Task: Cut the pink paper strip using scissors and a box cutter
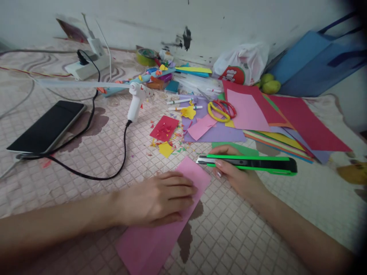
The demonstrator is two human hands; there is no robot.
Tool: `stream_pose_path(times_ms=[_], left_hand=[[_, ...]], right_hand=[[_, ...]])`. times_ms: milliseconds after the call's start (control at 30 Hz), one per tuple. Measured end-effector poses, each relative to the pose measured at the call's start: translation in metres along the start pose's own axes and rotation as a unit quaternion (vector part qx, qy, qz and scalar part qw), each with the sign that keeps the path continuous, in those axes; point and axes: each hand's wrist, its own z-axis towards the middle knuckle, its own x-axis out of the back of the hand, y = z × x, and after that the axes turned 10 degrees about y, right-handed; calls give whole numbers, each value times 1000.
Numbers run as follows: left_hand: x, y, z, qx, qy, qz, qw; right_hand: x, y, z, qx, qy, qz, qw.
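Observation:
A folded sheet of pink paper [172,244] lies slantwise on the patterned cloth. Flat across its middle rests my left hand [163,198], fingers stretched out and pressing on the paper. My right hand [232,172] grips a green and black utility knife [258,164] between thumb and fingers. The blade is out and points left, close to the paper's far right corner; whether it touches the paper I cannot tell. Beyond the hands lie a red paper square [164,128], a small yellow paper piece [166,149] and many tiny scraps.
A white glue gun [135,105] stands at left, its black cord curving past a phone [47,126]. A power strip [89,67] sits behind. Scissors [219,111], markers [185,108] and stacked coloured paper [312,122] fill the back right, with a blue bag [312,65] by the wall.

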Motion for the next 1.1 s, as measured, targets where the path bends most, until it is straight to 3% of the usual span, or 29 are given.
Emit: stream_pose_path(times_ms=[233, 367, 467, 567, 700, 767, 900, 1100], left_hand=[[-2, 3, -4, 5, 14, -3, 1000], [0, 2, -7, 16, 38, -10, 999], [2, -1, -9, 20, 20, -16, 999], [2, -2, -11, 19, 2, -18, 1000], [2, 0, -10, 27, 15, -17, 999], [2, 0, -9, 28, 21, -19, 999], [3, 0, -10, 30, 35, -21, 999], [2, -1, -12, 31, 37, -1, 999]], right_hand=[[6, -1, -3, 13, -53, 31, 998], [5, -1, -4, 20, -45, 30, 998], [3, 2, -2, 20, -4, 19, 1000], [5, 6, 2, 50, 76, -15, 996], [9, 5, 9, 102, 156, -33, 982], [10, 2, 10, 106, 145, -4, 984], [9, 0, 4, 75, 63, 43, 994], [6, -4, -3, 68, 20, -74, 995]])
